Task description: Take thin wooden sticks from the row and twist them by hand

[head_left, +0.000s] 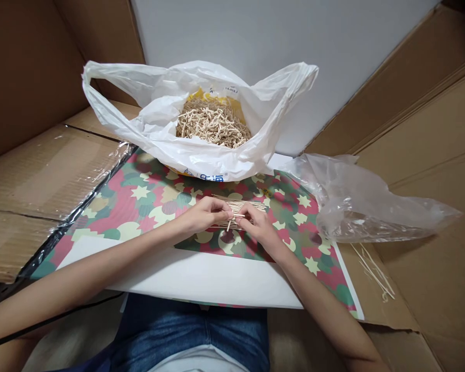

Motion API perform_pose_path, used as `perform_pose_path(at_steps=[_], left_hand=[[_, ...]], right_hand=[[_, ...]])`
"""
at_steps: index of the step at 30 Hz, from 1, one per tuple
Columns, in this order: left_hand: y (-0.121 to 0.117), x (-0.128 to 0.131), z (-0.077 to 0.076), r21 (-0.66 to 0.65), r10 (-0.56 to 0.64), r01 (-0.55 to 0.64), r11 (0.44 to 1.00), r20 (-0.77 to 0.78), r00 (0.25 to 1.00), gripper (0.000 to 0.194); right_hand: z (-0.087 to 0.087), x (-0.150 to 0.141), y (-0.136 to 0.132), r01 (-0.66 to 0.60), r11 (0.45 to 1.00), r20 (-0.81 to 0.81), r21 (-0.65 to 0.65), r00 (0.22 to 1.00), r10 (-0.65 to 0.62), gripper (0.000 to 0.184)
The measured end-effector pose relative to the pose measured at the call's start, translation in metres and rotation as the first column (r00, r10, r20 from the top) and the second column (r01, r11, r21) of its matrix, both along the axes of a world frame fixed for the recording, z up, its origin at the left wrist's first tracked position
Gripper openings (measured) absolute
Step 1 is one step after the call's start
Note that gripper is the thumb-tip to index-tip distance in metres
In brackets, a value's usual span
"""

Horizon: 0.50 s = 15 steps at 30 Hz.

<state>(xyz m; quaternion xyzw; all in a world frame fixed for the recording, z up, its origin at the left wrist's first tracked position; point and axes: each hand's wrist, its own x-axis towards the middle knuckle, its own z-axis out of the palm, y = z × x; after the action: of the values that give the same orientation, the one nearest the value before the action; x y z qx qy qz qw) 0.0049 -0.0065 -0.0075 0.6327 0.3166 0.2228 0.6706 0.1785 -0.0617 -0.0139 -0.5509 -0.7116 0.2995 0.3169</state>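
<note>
My left hand (207,213) and my right hand (258,223) meet over the middle of a patterned sheet (118,206). Between my pinched fingertips is a thin pale strip (229,226), one end hanging down and another part pointing to the right. Whether it is knotted is too small to make out. Beneath and just behind my fingers lies a row of long thin pale sticks (253,205), partly hidden by both hands. Beyond them stands a white plastic bag (155,129), its mouth wide, filled with short pale twisted pieces (213,124).
To the right a clear plastic bag (372,206) lies crumpled, with several loose pale strands (375,271) on the cardboard below it. Cardboard walls (430,139) rise on both sides. A white sheet (217,276) runs along the front edge, and a dark cord (62,315) crosses my left forearm.
</note>
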Motion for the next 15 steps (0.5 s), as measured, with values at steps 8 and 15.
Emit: perform_pose_path(at_steps=[8,15], left_hand=[[-0.0019,0.0013,-0.0023,-0.012,0.141,-0.141,0.99,0.026,0.99,0.018],[-0.0051,0.0024,-0.0035,0.084,0.149,-0.147,0.986,-0.019,0.989,0.021]], right_hand=[[-0.0008,-0.0075,-0.0055,0.062,0.936,0.314,0.347,0.932,-0.178,0.008],[-0.0089,-0.0088,-0.0075,-0.046,0.848,0.463,0.528,0.853,-0.242,0.007]])
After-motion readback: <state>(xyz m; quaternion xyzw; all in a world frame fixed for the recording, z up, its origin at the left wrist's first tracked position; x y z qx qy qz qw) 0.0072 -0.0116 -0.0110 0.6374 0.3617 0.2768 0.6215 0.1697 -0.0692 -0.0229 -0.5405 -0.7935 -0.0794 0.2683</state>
